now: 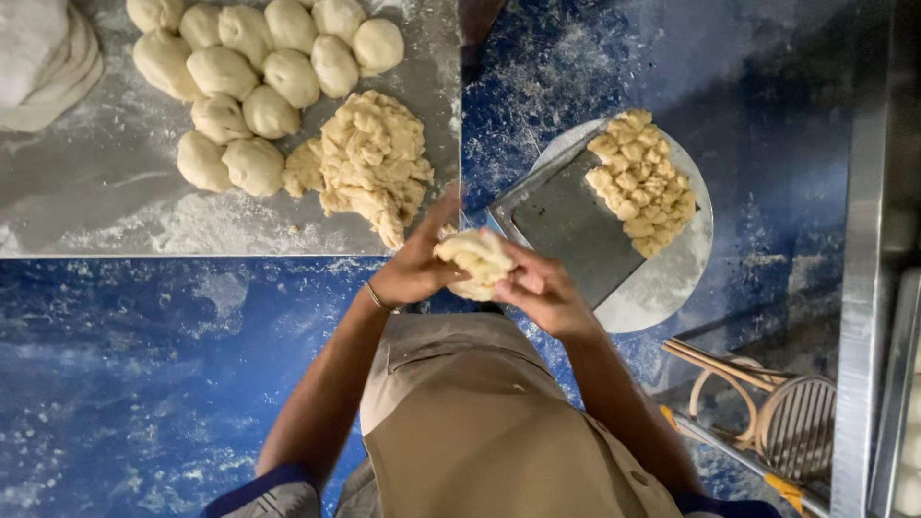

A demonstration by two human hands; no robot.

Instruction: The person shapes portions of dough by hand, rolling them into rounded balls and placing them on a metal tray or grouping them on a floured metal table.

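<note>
Dough lump (475, 261) sits between both hands, held at chest height above the blue floured floor (144, 384), just off the near edge of the worktop (96, 192).

Left hand (417, 264): grip closed round the lump's left side, fingers curled up and over it. A thin band shows on that wrist.

Right hand (542, 288): grip closed on the right and underside, fingers cupped beneath. The lump lies between the two palms, roughly round, no clear long axis. Both hands touch it; neither is nearer.

Beyond the left hand, on the worktop: shaggy dough heap (369, 158), its near tip just past the fingertips. Further back, a cluster of smooth dough balls (254, 82), touching one another, the closest beside the heap's left edge. Far left corner: a pale stack (43, 58), kind unclear.

Beyond the right hand: scale pan (566, 225) on a round plate (662, 278), with cut dough pieces (643, 182) piled at the far end.
</note>
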